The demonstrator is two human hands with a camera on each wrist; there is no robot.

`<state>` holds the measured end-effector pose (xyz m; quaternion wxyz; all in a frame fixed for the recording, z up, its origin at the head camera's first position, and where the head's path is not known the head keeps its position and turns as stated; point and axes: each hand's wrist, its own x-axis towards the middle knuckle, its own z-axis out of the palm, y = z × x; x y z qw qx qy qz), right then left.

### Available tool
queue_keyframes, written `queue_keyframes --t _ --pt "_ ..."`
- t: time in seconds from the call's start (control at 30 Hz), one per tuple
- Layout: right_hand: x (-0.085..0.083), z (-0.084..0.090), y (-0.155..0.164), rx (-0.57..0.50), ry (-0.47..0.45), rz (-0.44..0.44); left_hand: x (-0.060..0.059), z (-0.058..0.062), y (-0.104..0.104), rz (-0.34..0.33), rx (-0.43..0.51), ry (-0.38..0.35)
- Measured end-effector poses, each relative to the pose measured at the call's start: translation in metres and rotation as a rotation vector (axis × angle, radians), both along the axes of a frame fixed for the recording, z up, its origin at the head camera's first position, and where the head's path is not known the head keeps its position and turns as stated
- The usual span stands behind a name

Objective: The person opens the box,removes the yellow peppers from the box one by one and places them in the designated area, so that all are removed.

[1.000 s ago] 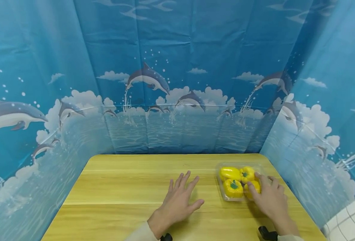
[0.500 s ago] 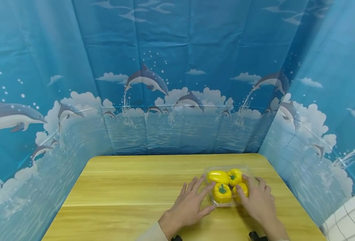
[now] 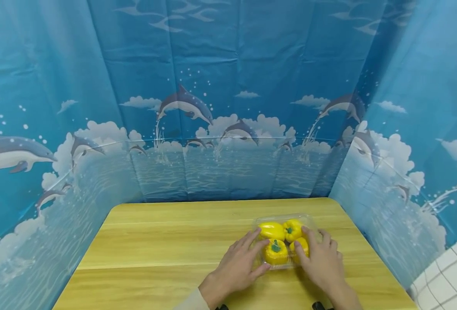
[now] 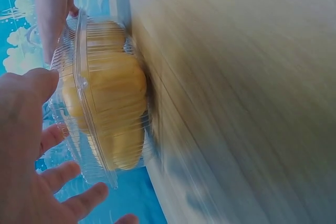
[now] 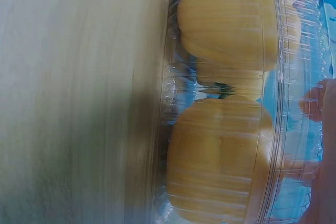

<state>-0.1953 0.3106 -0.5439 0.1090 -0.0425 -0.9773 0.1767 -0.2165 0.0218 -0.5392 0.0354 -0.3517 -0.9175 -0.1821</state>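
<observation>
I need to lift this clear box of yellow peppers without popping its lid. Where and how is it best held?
Probably by its two short sides, coming in level from left and right, as the left hand and right hand sit now. The clamshell box is thin, ribbed plastic with a protruding lid rim, so fingers under that rim, cradling rather than squeezing, seem safest.

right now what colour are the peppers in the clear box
Yellow peppers with green stems, clearest in the head view.
</observation>
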Motion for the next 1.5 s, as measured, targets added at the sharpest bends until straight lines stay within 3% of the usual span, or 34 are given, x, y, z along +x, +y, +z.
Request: queue_keyframes --t 0.83,1.5 --pt "0.016 0.009 -0.043 0.004 -0.038 0.049 0.005 0.003 -0.037 0.02 0.096 -0.103" --pt "0.018 0.009 -0.06 0.03 -0.047 0.086 0.007 0.0 -0.061 0.025 0.1 -0.11"
